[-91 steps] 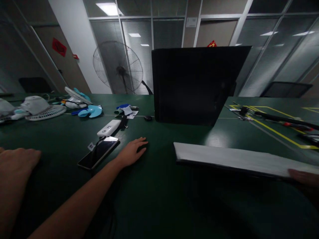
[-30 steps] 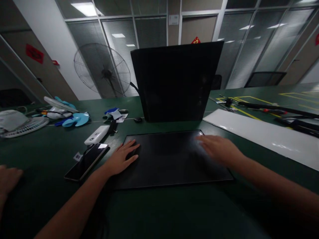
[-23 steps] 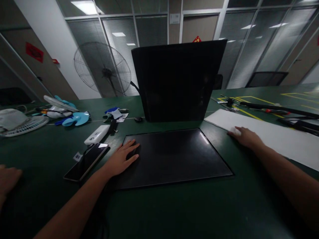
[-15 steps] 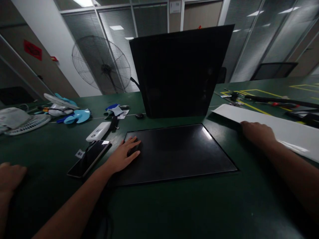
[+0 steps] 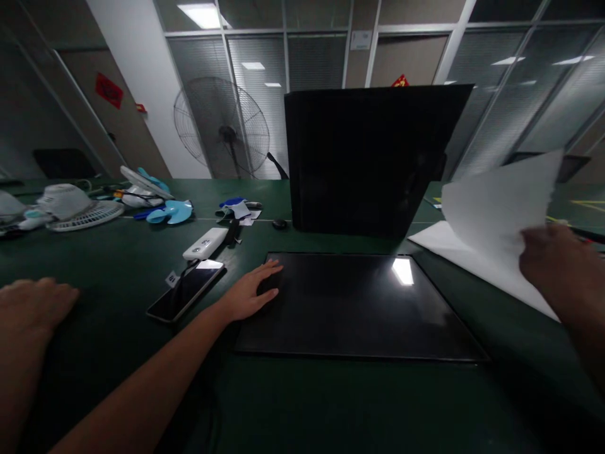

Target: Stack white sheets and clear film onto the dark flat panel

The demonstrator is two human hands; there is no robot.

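Observation:
A black, glossy flat panel (image 5: 359,315) with a thin dark frame, like a screen, lies flat on the green table. My left hand (image 5: 250,291) rests on its left edge, fingers stretched out and spread. To the right, my right hand (image 5: 562,268), blurred by motion, grips the edge of a thin white sheet (image 5: 501,208) and holds it raised and bent. Under it more white sheet (image 5: 482,265) lies on the table, close to the panel's right side; whether the two are joined I cannot tell.
Behind the panel stands a large black board (image 5: 368,164). A phone (image 5: 186,293), a white power bank (image 5: 205,244) and a small black mouse-like object (image 5: 279,224) lie nearby. Fan parts (image 5: 87,211) are at far left. Another person's hand (image 5: 40,302) rests at the left edge.
My right hand has lifted the white sheet, which now curls upward instead of lying nearly flat. My left hand stays on the panel. The view has shifted and levelled.

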